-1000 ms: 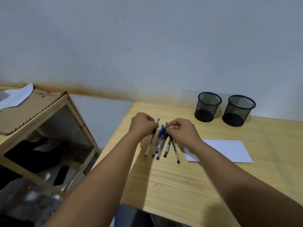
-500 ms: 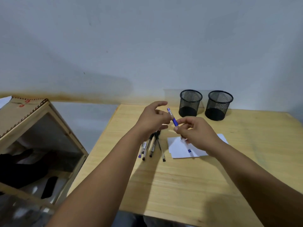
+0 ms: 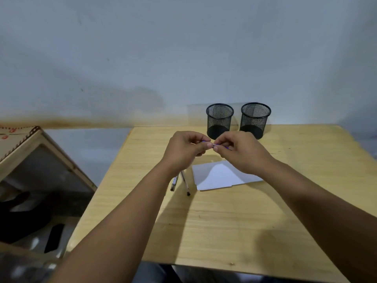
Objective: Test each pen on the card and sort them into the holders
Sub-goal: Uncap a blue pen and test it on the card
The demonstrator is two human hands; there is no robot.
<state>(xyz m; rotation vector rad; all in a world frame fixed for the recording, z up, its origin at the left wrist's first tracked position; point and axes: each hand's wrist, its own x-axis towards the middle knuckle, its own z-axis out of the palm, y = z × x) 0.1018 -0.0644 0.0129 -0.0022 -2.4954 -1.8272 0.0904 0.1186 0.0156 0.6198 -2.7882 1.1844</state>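
Observation:
Both hands hold one blue pen (image 3: 212,144) level above the wooden desk (image 3: 224,221). My left hand (image 3: 184,151) pinches its left end and my right hand (image 3: 241,153) pinches its right part, fingertips nearly touching. Most of the pen is hidden by fingers. A white card (image 3: 221,176) lies on the desk below my right hand. The remaining pens (image 3: 180,181) lie left of the card, partly hidden under my left wrist. Two black mesh holders stand at the back: the left holder (image 3: 219,119) and the right holder (image 3: 255,119), both look empty.
A wooden cabinet with a glass side (image 3: 40,170) stands to the left of the desk, with brown card on top. The wall (image 3: 183,58) rises right behind the holders. The desk's left edge drops off near the pens.
My right hand lifted a blue pen out of the bundle. Both hands then rose and came together on it in front of the holders, turning it level. The other pens stayed on the desk.

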